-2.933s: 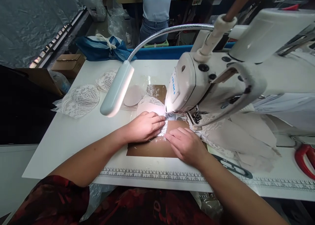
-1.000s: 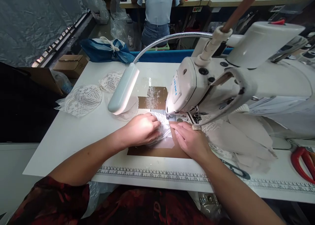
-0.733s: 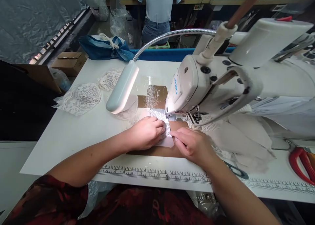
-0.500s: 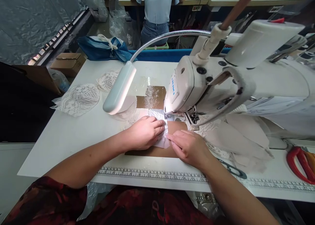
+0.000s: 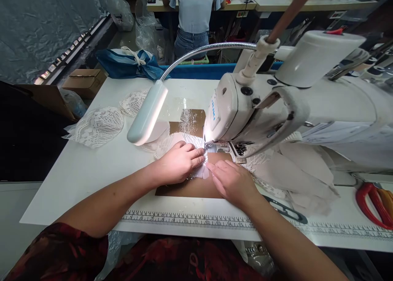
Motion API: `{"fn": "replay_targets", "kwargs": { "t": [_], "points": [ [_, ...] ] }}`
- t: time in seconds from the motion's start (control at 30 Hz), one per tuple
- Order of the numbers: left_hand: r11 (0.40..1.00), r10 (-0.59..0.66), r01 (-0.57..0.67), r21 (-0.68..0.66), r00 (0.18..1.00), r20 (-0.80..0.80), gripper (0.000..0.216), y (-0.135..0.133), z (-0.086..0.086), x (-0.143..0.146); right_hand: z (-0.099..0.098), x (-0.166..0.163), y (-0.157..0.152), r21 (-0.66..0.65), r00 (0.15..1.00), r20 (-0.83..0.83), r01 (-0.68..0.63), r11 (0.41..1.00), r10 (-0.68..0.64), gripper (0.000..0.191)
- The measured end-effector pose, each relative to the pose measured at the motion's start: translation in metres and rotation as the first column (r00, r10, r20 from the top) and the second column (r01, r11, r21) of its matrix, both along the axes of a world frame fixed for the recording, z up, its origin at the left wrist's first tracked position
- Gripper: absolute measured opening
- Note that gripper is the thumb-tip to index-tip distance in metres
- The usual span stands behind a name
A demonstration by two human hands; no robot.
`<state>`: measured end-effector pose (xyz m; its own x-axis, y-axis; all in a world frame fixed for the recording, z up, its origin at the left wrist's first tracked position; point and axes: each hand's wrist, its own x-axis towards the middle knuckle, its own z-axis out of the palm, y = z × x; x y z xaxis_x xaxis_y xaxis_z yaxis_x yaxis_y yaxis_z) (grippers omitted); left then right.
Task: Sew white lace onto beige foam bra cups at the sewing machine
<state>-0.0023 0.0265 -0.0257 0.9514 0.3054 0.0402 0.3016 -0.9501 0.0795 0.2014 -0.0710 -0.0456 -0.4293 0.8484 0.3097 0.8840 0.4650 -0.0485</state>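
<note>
My left hand (image 5: 179, 163) lies flat, fingers stretched out, pressing a white lace piece (image 5: 201, 171) down on the table just in front of the sewing machine's needle (image 5: 206, 145). My right hand (image 5: 230, 180) rests beside it on the right, fingers extended and together, its fingertips on the same lace piece's edge. The lace lies over a brown taped patch (image 5: 190, 189) on the white table (image 5: 92, 170). The white sewing machine (image 5: 276, 109) stands to the right, and its gooseneck lamp (image 5: 147, 113) hangs over the work.
Lace cups (image 5: 96, 126) lie at the table's left. A pile of cut fabric pieces (image 5: 301, 166) sits under the machine arm. Red-handled scissors (image 5: 373, 201) lie far right. A ruler strip (image 5: 190, 219) runs along the front edge. A person (image 5: 193, 14) stands behind.
Both hands have shifted the lace piece slightly under the needle area. My right hand went from pinching the lace edge to lying flat on it. The lace has fed further back.
</note>
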Motion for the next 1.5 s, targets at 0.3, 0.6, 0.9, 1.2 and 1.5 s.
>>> {"fn": "replay_targets", "kwargs": {
  "t": [0.3, 0.6, 0.9, 1.2, 1.5],
  "points": [
    [1.000, 0.024, -0.026, 0.015, 0.995, 0.095, 0.036, 0.009, -0.007, 0.000, 0.000, -0.010, 0.008, -0.024, 0.983, 0.094, 0.159, 0.987, -0.156, 0.037],
    [0.998, 0.058, -0.060, 0.014, 0.990, 0.130, 0.035, 0.027, -0.011, 0.000, -0.003, -0.017, 0.013, 0.006, 0.955, 0.178, 0.240, 0.971, -0.238, 0.041],
    [0.991, 0.134, -0.132, -0.022, 0.973, 0.187, 0.038, 0.033, -0.018, -0.004, -0.003, -0.012, 0.012, -0.065, 0.977, 0.113, 0.187, 0.980, -0.179, 0.041],
    [0.977, 0.215, -0.205, -0.063, 0.932, 0.293, 0.041, 0.029, -0.021, -0.012, 0.040, 0.011, -0.025, -0.273, 0.986, 0.096, 0.156, 0.949, -0.134, 0.031],
    [0.930, 0.251, -0.138, -0.341, 0.915, 0.316, 0.021, 0.011, -0.005, -0.023, 0.017, 0.067, -0.091, -0.074, 0.924, 0.312, 0.255, 0.964, -0.220, 0.035]
  ]
}}
